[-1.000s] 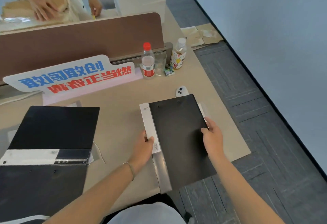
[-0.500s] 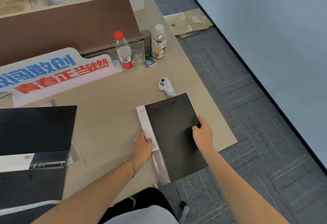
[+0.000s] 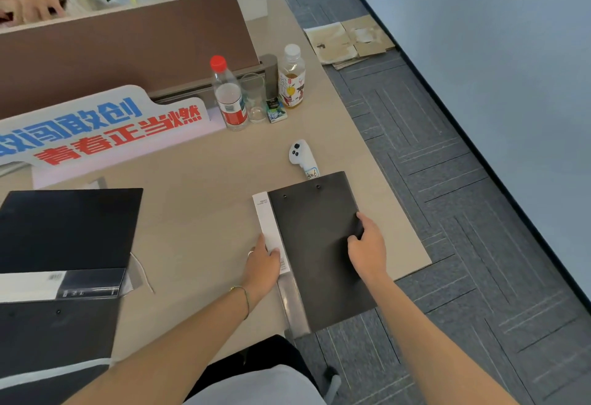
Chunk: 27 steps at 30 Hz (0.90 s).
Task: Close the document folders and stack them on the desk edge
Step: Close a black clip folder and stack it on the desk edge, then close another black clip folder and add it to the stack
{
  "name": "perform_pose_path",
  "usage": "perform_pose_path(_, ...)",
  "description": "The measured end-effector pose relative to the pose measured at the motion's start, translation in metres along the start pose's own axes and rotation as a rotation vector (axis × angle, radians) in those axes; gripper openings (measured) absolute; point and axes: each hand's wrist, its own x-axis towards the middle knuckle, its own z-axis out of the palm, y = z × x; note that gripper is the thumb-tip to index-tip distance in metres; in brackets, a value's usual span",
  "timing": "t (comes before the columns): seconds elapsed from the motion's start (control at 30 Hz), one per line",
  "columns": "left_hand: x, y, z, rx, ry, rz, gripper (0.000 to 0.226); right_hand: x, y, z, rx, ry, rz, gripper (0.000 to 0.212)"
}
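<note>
A closed black folder point(image 3: 315, 244) with a white spine label lies on the beige desk point(image 3: 198, 212) near its right front corner, its near end hanging over the front edge. My left hand point(image 3: 263, 260) presses against the folder's spine side. My right hand point(image 3: 367, 244) grips the folder's right edge, fingers curled over it. A second black folder point(image 3: 64, 244) lies open and flat at the desk's left, its white and dark spine strip across the middle.
Behind the closed folder lies a white controller point(image 3: 299, 153). Two bottles point(image 3: 228, 94), a glass and a small box stand by the brown divider point(image 3: 128, 49). A lettered sign point(image 3: 102, 126) lies at the back left. Another person's hand point(image 3: 32, 1) shows beyond the divider.
The view has shifted and the scene slid left. Both hands stay on the closed folder; the right hand moved slightly inward along its right edge.
</note>
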Motion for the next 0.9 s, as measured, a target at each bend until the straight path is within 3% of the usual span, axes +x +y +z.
perform_pose_path(0.1,0.001,0.000,-0.005,-0.043,0.015,0.020,0.025,0.000,-0.007,0.006,-0.046,0.005,-0.077,0.059)
perform_pose_path(0.3,0.003,-0.002,-0.033,-0.109,0.133,0.080,0.056,-0.005,-0.043,0.029,-0.178,0.030,-0.235,0.060)
perform_pose_path(0.43,-0.007,-0.007,-0.070,-0.116,0.229,0.158,0.055,-0.015,-0.079,0.054,-0.192,0.005,-0.358,0.061)
perform_pose_path(0.63,-0.024,-0.040,-0.135,-0.070,0.318,0.197,0.057,-0.048,-0.130,0.105,-0.166,-0.104,-0.531,0.062)
perform_pose_path(0.9,-0.053,-0.108,-0.227,-0.183,0.442,0.127,0.057,-0.098,-0.191,0.188,-0.231,-0.261,-0.695,0.065)
